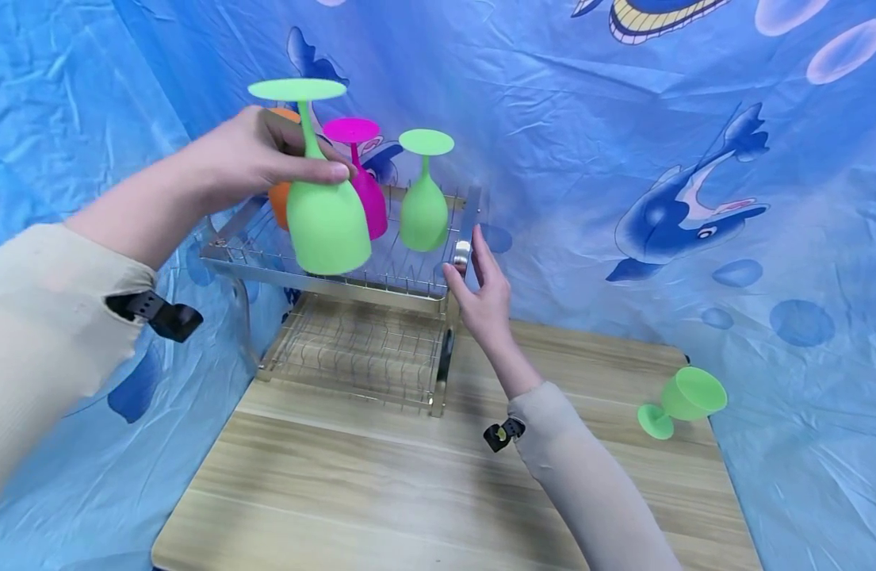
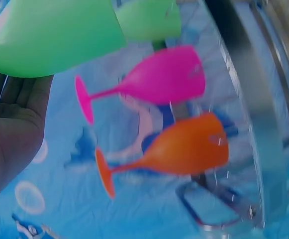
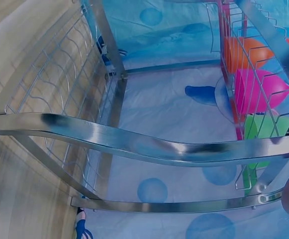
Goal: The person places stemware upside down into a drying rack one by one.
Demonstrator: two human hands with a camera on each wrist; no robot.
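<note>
The left hand [image 1: 255, 151] grips an inverted green goblet [image 1: 328, 226] near the metal rack [image 1: 395, 293], whose upper tier holds an orange goblet [image 2: 189, 144], pink goblet [image 2: 166, 74] and second green goblet [image 1: 425, 210], all upside down. The right hand [image 1: 486, 297] is at the rack's side (whether gripping, I cannot tell). A third green goblet [image 1: 694, 394] sits on the counter [image 1: 380, 476].

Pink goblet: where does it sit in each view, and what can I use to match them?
Head: pink goblet upside down on the rack's upper tier, partly behind the held green goblet.
Left wrist: pink goblet, just right of centre in the upper half.
Right wrist: pink goblet near the right edge, upper half, behind wires.
Shared landmark: the orange goblet, next to it in every view.
</note>
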